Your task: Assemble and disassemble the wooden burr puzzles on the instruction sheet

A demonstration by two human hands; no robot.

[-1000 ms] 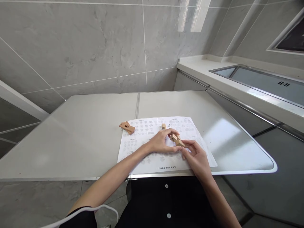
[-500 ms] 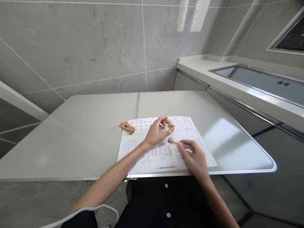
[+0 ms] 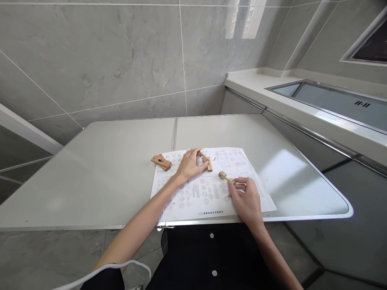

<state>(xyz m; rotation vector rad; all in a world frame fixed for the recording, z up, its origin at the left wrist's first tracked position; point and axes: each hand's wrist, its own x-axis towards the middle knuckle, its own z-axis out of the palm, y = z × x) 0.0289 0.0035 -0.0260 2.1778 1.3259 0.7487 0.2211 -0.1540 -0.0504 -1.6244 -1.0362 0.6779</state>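
My left hand (image 3: 190, 164) is closed around notched wooden burr puzzle pieces (image 3: 209, 166), thumb on the near side and fingertips over the far end. They appear to rest on or just above the printed sheet (image 3: 187, 209); my fingers hide part of them. Between the thumb and fingers of my right hand (image 3: 246, 197) is another puzzle piece (image 3: 223, 175), narrow in the middle with a thicker block at its free end. That block points toward the left hand's pieces, a small gap apart. Two flat wooden pieces (image 3: 161, 161) lie crossed at the sheet's left edge, the top one with a dark-edged hole.
The sheet carries small diagrams and lies near the front edge of a light folding table (image 3: 90, 181). A seam crosses the table behind it. To the right runs a counter (image 3: 250, 82) with an inset sink (image 3: 332, 102). A white cable (image 3: 111, 266) passes by my left arm.
My left hand has moved left and lowered with its pieces toward the sheet. The right hand's piece has shifted slightly right and turned, its block end now farther from the left hand.
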